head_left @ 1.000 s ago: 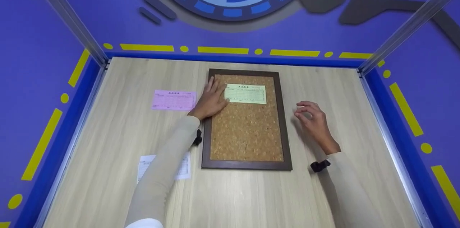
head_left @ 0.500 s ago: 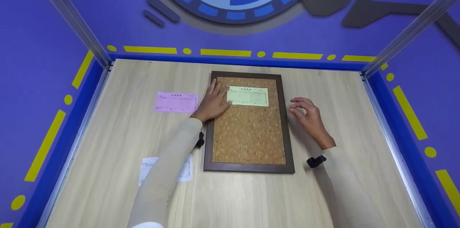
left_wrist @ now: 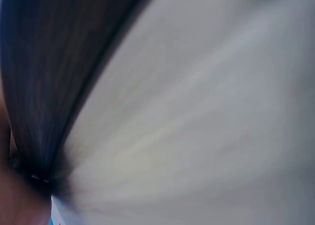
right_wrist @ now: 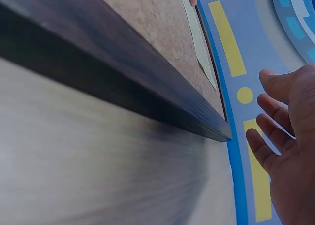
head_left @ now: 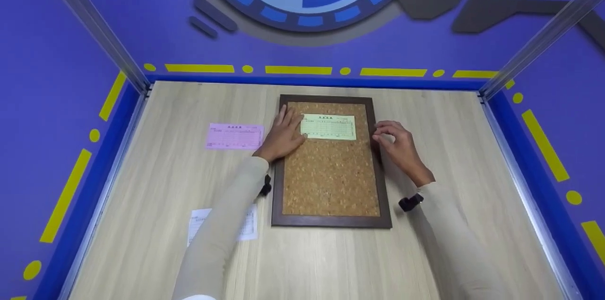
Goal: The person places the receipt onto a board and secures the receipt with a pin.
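A cork board with a dark brown frame lies flat on the table. Near its top rests a light green printed slip. My left hand lies spread over the board's left edge, thumb and fingertips at the slip's left side. My right hand is above the board's right frame edge, fingers bent and thumb near them. In the right wrist view, my right hand shows loosely curled fingers; whether something small sits between thumb and forefinger is hidden. The left wrist view is mostly blurred frame edge and tabletop.
A pink printed slip lies left of the board. Nearer, a white printed slip is partly covered by my left forearm. The wooden table is bordered by blue walls with yellow markings.
My right hand has moved left, from beside the board to over its right frame edge. My left hand stays on the board and slip. The view has shifted slightly.
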`<state>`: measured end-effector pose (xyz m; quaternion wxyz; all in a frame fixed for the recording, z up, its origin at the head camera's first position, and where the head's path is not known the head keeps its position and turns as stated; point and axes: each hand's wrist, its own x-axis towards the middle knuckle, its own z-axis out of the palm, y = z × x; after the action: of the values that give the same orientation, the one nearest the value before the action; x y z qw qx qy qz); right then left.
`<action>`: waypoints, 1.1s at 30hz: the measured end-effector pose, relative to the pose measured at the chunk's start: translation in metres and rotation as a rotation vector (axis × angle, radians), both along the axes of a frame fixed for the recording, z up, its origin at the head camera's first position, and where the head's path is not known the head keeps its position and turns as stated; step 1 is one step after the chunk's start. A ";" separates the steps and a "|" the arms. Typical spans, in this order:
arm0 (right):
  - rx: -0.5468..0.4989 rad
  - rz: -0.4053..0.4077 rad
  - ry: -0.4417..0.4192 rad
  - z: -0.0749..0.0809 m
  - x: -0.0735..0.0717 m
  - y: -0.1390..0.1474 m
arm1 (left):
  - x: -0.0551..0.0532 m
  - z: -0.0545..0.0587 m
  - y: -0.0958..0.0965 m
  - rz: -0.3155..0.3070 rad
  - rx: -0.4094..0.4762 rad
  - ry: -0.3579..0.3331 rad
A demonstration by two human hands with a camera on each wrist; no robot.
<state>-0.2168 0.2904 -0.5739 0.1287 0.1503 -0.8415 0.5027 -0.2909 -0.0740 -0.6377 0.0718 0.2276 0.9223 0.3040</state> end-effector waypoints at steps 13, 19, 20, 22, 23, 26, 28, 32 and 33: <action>-0.070 0.005 -0.104 -0.036 -0.030 0.002 | -0.003 -0.003 0.001 0.004 0.015 -0.022; -0.049 0.015 -0.121 -0.038 -0.033 0.000 | 0.000 0.001 0.002 0.009 0.012 -0.014; -0.048 0.012 -0.121 -0.039 -0.034 -0.001 | -0.001 0.001 0.002 0.010 0.009 -0.015; -0.055 0.007 -0.128 -0.039 -0.036 -0.002 | -0.002 0.001 0.002 0.013 0.004 -0.020; -0.059 0.005 -0.128 -0.039 -0.037 -0.003 | -0.003 0.000 0.002 0.014 0.005 -0.022; -0.067 0.002 -0.124 -0.039 -0.039 -0.007 | -0.003 0.000 0.002 0.016 0.004 -0.020; -0.076 0.009 -0.119 -0.040 -0.042 -0.009 | -0.002 0.000 0.001 0.019 0.008 -0.013; -0.082 0.021 -0.119 -0.041 -0.045 -0.012 | 0.001 0.001 0.002 0.023 0.018 -0.003; -0.086 0.023 -0.125 -0.042 -0.046 -0.013 | 0.001 0.002 0.002 0.023 0.019 -0.005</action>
<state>-0.2624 0.2777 -0.6159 0.0766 0.1227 -0.8238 0.5482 -0.2896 -0.0720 -0.6361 0.0687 0.2167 0.9218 0.3140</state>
